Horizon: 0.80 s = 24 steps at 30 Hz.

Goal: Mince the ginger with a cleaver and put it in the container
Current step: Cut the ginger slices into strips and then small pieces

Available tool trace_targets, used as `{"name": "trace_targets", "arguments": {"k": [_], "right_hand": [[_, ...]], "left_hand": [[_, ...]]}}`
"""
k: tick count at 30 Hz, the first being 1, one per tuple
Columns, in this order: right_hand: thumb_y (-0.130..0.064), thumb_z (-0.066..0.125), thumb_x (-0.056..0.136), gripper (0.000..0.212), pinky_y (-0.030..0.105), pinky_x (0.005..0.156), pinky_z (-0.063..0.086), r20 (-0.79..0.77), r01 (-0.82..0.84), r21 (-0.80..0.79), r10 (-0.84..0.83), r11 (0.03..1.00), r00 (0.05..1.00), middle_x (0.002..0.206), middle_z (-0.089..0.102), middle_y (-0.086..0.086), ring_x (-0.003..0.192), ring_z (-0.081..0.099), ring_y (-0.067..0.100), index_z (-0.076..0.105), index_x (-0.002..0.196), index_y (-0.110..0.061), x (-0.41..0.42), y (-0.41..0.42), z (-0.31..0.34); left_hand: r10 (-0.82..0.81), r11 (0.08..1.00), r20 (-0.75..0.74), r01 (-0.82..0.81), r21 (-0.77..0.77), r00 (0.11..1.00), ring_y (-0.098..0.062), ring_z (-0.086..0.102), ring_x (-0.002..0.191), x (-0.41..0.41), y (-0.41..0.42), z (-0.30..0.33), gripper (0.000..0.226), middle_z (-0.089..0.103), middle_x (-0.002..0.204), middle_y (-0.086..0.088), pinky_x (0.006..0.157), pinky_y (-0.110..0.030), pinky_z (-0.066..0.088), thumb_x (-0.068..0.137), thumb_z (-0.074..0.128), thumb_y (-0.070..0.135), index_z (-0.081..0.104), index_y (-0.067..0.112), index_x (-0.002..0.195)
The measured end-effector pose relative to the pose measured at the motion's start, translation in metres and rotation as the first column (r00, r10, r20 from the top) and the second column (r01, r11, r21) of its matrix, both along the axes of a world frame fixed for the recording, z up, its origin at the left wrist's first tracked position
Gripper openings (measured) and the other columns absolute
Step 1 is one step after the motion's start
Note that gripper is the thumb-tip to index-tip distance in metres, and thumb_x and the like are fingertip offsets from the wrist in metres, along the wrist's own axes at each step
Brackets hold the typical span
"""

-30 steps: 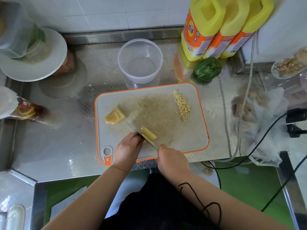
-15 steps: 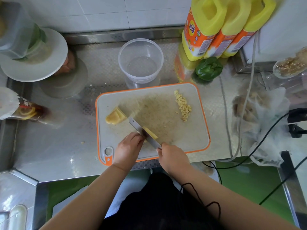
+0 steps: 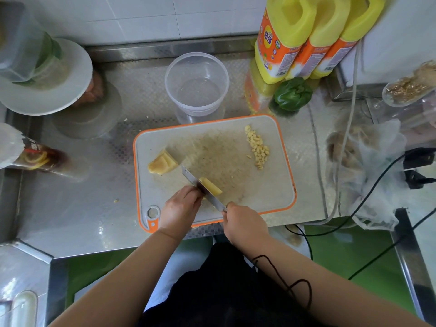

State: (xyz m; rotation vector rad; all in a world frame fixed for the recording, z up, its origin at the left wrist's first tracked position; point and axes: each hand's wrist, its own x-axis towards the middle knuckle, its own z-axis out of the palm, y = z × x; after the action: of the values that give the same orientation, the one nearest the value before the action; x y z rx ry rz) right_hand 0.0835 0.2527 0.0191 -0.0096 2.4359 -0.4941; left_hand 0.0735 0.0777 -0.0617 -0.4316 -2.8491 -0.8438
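Note:
An orange-rimmed white cutting board [image 3: 278, 185] lies on the steel counter. On it my left hand [image 3: 180, 207] pins a yellow ginger slab [image 3: 211, 185] with curled fingers. My right hand [image 3: 245, 226] grips the handle of a cleaver [image 3: 200, 187], whose blade stands edge-down across the ginger beside my left fingertips. Another ginger chunk [image 3: 162, 165] rests at the board's left side. A strip of diced ginger [image 3: 257, 147] lies at the upper right. A clear round container [image 3: 197, 84], with nothing in it, stands just behind the board.
Three yellow oil bottles [image 3: 304, 36] and a green pepper [image 3: 292, 94] stand at the back right. A white plate [image 3: 70, 90] with a covered jar sits back left, a dark bottle [image 3: 40, 156] lies left. A plastic bag [image 3: 368, 171] and black cables [image 3: 377, 178] crowd the right.
The cleaver blade has shifted slightly up and left along the ginger slab between strokes. My left hand stays on the ginger. The rest of the board is unchanged.

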Motion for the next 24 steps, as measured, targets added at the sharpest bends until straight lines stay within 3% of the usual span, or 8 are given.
{"name": "trace_targets", "arguments": {"k": [4,11,16,20,24], "right_hand": [[-0.024,0.048,0.097,0.017,0.033,0.065,0.04,0.016,0.008,-0.005,-0.008,1.0,1.0,0.096,0.064,0.01,0.091,0.063,0.031,0.054,0.103,-0.01,0.0,-0.005,-0.002],[-0.024,0.042,0.099,0.016,0.034,0.063,0.041,-0.009,0.003,-0.021,-0.003,1.0,1.0,0.093,0.065,0.01,0.088,0.063,0.032,0.052,0.103,-0.011,0.001,-0.002,-0.004],[-0.025,0.041,0.098,0.019,0.036,0.064,0.043,-0.037,0.017,-0.064,-0.019,0.998,0.999,0.093,0.066,0.013,0.088,0.063,0.036,0.05,0.106,-0.01,0.003,0.002,0.003],[-0.025,0.041,0.098,0.02,0.034,0.062,0.04,-0.036,0.025,-0.069,-0.027,0.997,0.999,0.092,0.066,0.012,0.087,0.062,0.034,0.051,0.103,-0.009,0.002,0.004,0.008],[-0.027,0.04,0.099,0.019,0.033,0.06,0.038,-0.041,0.046,-0.07,-0.049,0.996,0.998,0.088,0.064,0.01,0.084,0.062,0.032,0.05,0.095,-0.011,0.0,0.008,0.012]], "left_hand": [[-0.001,1.0,0.002,0.0,0.008,1.0,-0.019,0.065,0.073,0.001,0.001,-0.001,0.009,0.067,0.09,-0.003,0.06,-0.032,0.056,0.085,0.064,0.008,0.072,0.008,0.088],[-0.003,0.999,0.021,0.002,0.034,1.0,-0.021,0.064,0.075,0.002,0.002,0.003,0.019,0.064,0.092,-0.003,0.06,-0.034,0.056,0.09,0.054,0.017,0.069,0.007,0.088],[0.083,0.993,0.06,-0.088,0.074,0.995,-0.022,0.061,0.076,0.01,0.003,0.012,0.016,0.054,0.102,-0.001,0.056,-0.03,0.052,0.089,0.053,0.025,0.056,0.012,0.099],[0.066,0.987,-0.026,-0.07,-0.145,0.997,-0.028,0.054,0.109,0.013,-0.002,0.008,0.035,0.053,0.121,-0.01,0.088,-0.036,0.051,0.089,0.059,0.021,0.052,0.008,0.12],[0.029,0.971,0.018,-0.024,-0.238,0.999,-0.024,0.051,0.113,0.013,-0.002,0.006,0.034,0.058,0.12,-0.004,0.087,-0.04,0.053,0.091,0.049,0.026,0.058,0.01,0.119]]}}
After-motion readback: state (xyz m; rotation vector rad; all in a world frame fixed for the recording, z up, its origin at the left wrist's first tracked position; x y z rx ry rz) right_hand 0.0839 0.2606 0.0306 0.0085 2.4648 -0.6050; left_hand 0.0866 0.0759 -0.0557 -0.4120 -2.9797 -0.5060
